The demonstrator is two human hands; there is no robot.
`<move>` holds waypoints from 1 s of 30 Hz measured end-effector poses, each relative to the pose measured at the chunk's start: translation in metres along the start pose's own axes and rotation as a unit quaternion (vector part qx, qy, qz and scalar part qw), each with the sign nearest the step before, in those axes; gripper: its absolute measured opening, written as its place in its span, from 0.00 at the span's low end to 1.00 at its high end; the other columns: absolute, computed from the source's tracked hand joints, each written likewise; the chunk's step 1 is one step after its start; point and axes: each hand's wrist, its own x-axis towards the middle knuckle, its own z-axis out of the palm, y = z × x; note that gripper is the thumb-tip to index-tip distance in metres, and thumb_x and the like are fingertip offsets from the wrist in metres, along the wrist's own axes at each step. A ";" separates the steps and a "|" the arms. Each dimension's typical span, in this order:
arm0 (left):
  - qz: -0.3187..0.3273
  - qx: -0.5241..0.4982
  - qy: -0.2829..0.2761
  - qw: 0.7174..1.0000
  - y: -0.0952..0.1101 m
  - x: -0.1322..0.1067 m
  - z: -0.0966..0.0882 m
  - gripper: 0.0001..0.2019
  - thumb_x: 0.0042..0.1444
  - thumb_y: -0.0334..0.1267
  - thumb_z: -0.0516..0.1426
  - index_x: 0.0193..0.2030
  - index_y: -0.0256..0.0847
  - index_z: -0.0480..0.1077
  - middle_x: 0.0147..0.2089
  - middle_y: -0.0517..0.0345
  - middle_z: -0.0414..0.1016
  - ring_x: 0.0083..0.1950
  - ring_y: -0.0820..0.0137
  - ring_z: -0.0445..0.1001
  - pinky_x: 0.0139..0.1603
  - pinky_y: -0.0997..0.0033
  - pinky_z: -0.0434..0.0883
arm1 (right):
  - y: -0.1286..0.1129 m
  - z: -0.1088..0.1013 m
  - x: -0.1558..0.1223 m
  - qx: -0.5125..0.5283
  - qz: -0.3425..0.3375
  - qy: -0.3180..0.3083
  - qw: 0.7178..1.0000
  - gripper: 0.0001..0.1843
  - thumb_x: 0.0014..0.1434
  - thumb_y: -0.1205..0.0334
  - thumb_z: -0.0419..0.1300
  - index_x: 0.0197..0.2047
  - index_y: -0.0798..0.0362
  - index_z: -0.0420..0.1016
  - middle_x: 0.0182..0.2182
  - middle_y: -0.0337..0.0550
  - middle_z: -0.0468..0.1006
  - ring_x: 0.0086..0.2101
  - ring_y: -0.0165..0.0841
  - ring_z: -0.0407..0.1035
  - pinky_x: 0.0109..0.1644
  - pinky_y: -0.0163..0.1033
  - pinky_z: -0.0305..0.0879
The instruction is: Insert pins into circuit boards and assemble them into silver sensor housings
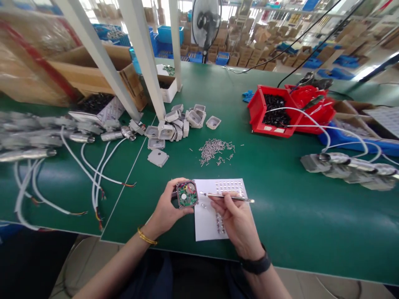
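Note:
My left hand (165, 209) grips a small square housing (187, 194) with a green circuit board inside, held face up over the green table near its front edge. My right hand (235, 218) pinches metal tweezers (229, 197), their tip pointing left toward the housing. Under both hands lies a white sheet (205, 224) carrying rows of small clear dots. Just beyond the sheet is a heap of small metal pins (213, 149).
Several grey plastic housings (174, 124) are piled behind the pins. Cabled metal cylinders lie at the left (81, 138) and at the right (349, 164). A red bin (274, 110) of black parts stands back right. White posts (146, 58), cardboard boxes and a fan (205, 25) stand behind.

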 end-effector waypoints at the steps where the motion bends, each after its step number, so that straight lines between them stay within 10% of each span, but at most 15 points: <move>1: 0.002 -0.009 0.005 1.000 -0.004 0.000 0.002 0.35 0.42 0.42 0.69 0.55 0.44 0.59 0.57 0.51 0.64 0.58 0.58 0.65 0.58 0.61 0.66 | 0.002 0.010 -0.002 0.015 0.013 -0.016 1.000 0.16 0.49 0.55 0.71 0.33 0.53 0.70 0.32 0.48 0.80 0.40 0.40 0.75 0.43 0.39 0.73; 7: 0.001 -0.021 0.009 1.000 -0.010 -0.003 0.004 0.36 0.41 0.36 0.70 0.56 0.44 0.58 0.57 0.52 0.63 0.57 0.59 0.66 0.59 0.60 0.65 | 0.015 0.042 -0.003 0.005 -0.013 -0.021 1.000 0.16 0.46 0.56 0.72 0.31 0.54 0.70 0.34 0.46 0.80 0.37 0.39 0.74 0.43 0.41 0.71; 30: -0.015 -0.035 0.013 0.999 -0.011 0.000 0.004 0.36 0.40 0.31 0.69 0.56 0.44 0.58 0.56 0.53 0.64 0.55 0.59 0.67 0.58 0.55 0.66 | 0.014 0.048 -0.005 -0.054 -0.055 0.007 0.997 0.14 0.49 0.57 0.71 0.32 0.55 0.72 0.35 0.49 0.80 0.38 0.38 0.74 0.39 0.37 0.69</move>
